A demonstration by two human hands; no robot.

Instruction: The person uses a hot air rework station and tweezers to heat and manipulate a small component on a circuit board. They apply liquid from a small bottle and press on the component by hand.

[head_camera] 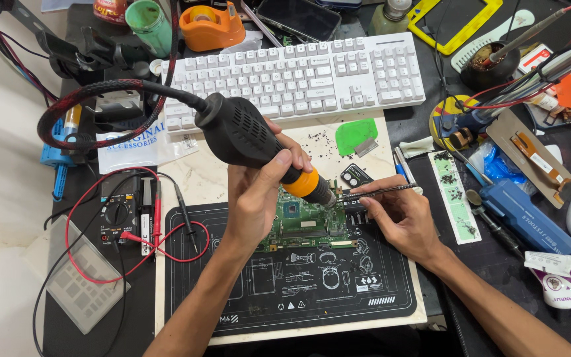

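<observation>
My left hand (258,192) grips a black hot-air handpiece (239,132) with an orange collar and a metal nozzle (325,196). The nozzle points down at a green circuit board (302,225) lying on a black printed work mat (285,284). My right hand (401,221) pinches thin metal tweezers (381,192), whose tips reach left to just under the nozzle, over the board's right edge. A braided red-and-black hose (100,89) runs from the handpiece off to the left.
A white keyboard (299,73) lies behind the mat. A multimeter (119,215) with red and black leads sits at the left. A green scraper (357,135), an orange tape dispenser (211,26), a blue tool case (527,215) and several cluttered tools crowd the right side.
</observation>
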